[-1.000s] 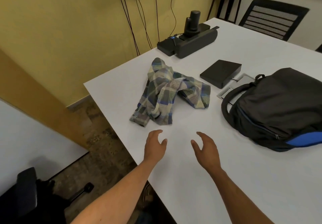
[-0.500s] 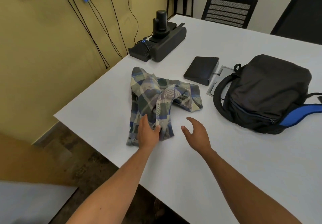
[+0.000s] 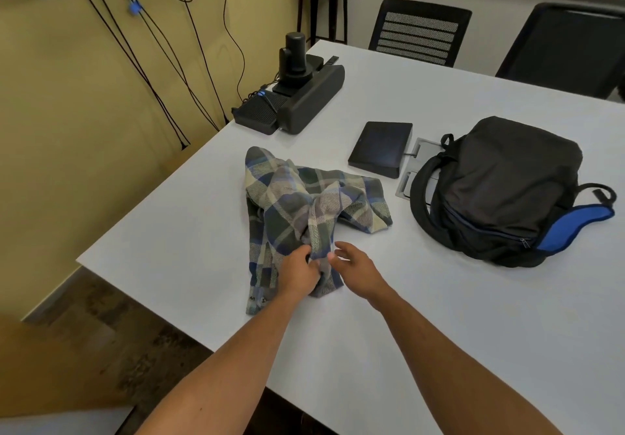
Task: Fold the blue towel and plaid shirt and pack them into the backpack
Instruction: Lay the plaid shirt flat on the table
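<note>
While crumpled, plaid shirt (image 3: 304, 204) meets left hand (image 3: 299, 274).

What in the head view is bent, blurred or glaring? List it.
Head view: wide-angle bending curves the table edges and the wall; the right hand fingers are slightly motion-blurred, while the left hand on the plaid shirt is sharper; lighting is soft and even, without harsh glare; the backpack casts only a faint shadow.

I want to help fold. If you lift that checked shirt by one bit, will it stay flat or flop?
Probably flop: the plaid shirt lies crumpled in soft folds. It likely weighs little, since the left hand pinches just one fold. It shouldn't roll; it would probably drag and bunch on the smooth table.
</note>
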Motion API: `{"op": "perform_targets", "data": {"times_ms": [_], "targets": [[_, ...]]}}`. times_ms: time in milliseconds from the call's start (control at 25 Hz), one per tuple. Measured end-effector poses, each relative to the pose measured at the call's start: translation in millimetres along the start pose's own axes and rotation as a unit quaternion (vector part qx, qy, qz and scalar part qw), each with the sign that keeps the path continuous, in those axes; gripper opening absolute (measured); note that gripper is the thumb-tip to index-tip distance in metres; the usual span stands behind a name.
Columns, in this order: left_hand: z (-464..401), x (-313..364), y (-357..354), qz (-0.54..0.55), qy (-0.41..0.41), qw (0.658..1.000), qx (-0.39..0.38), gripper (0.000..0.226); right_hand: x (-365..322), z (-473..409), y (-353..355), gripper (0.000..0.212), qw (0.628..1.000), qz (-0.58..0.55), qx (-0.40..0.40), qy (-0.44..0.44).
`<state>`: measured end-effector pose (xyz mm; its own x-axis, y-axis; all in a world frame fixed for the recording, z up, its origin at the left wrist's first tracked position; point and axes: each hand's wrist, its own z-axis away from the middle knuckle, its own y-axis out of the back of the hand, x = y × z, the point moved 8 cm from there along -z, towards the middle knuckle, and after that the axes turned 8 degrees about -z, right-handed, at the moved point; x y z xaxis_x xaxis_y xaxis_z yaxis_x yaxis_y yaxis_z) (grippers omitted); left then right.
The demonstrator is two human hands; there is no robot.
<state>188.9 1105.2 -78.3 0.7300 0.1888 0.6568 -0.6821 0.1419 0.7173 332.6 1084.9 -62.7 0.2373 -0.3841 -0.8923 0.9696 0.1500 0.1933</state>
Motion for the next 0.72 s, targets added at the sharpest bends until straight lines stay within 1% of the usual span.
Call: {"op": "perform_targets", "data": {"times_ms": [80, 200, 360, 440, 480, 520, 560, 600, 640, 720], "targets": [[8, 19, 2, -0.002, -0.060, 0.998, -0.029, 0.013, -3, -6, -1, 0.054, 0.999, -0.034, 0.009, 0.008], [24, 49, -2, -0.013, -0.171, 0.984, -0.043, 0.014, -11, -16, 5, 0.036, 0.994, -0.101, 0.041, 0.018], [37, 72, -9, 0.013, -0.267, 0.962, -0.054, 0.019, -22, -17, 28, 0.013, 0.992, -0.076, 0.093, 0.050], [41, 79, -4, 0.024, -0.314, 0.949, -0.025, 0.021, -24, -12, 46, 0.010, 0.988, -0.085, 0.110, 0.070], [41, 80, 1, 0.018, -0.330, 0.944, 0.013, 0.021, -24, -9, 57, 0.011, 0.984, -0.101, 0.121, 0.078], [39, 78, 5, 0.002, -0.333, 0.941, 0.061, 0.023, -24, -5, 68, 0.011, 0.980, -0.119, 0.132, 0.087], [35, 72, 9, -0.020, -0.318, 0.942, 0.107, 0.028, -27, 1, 80, 0.010, 0.976, -0.133, 0.142, 0.097], [30, 66, 12, -0.046, -0.285, 0.948, 0.138, 0.037, -30, 8, 91, 0.010, 0.972, -0.148, 0.148, 0.105], [23, 60, 11, -0.072, -0.243, 0.956, 0.147, 0.050, -35, 15, 99, 0.010, 0.969, -0.164, 0.148, 0.114], [14, 57, 1, -0.119, -0.178, 0.971, 0.107, 0.078, -48, 28, 110, 0.010, 0.961, -0.199, 0.129, 0.143]]}}
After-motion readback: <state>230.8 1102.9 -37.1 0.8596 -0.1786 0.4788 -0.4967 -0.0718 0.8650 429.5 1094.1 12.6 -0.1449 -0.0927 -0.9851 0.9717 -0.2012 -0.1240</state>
